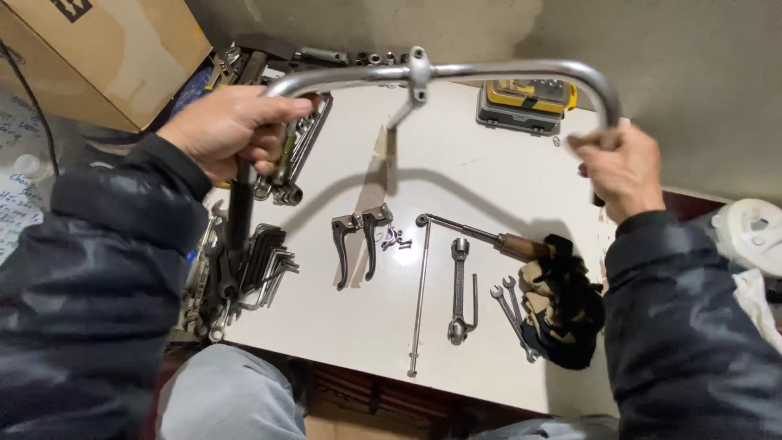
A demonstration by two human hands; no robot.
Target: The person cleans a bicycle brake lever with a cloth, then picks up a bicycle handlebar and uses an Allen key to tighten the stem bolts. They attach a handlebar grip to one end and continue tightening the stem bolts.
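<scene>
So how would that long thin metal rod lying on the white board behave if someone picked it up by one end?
The rod looks slim for its length, so it may flex or droop slightly. Being round, it would probably roll if nudged sideways on the white board. It likely weighs little.

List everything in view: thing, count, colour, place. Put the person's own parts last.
Curved metal handlebar: one, silver, held up over the white board.
White board: one, under the tools.
Metal brake levers: two, grey, board centre.
Long thin rod: one, silver, centre.
Wooden-handled tool: one, silver and brown, right of centre.
Small spanners: two, silver, beside the cloth.
Dark crumpled cloth: one, black and tan, right edge.
Yellow-lidded case: one, top.
Cardboard box: one, brown, top left.
Hex keys: several, dark, left edge.
Left hand: gripping the handlebar.
Right hand: gripping the handlebar.
</scene>
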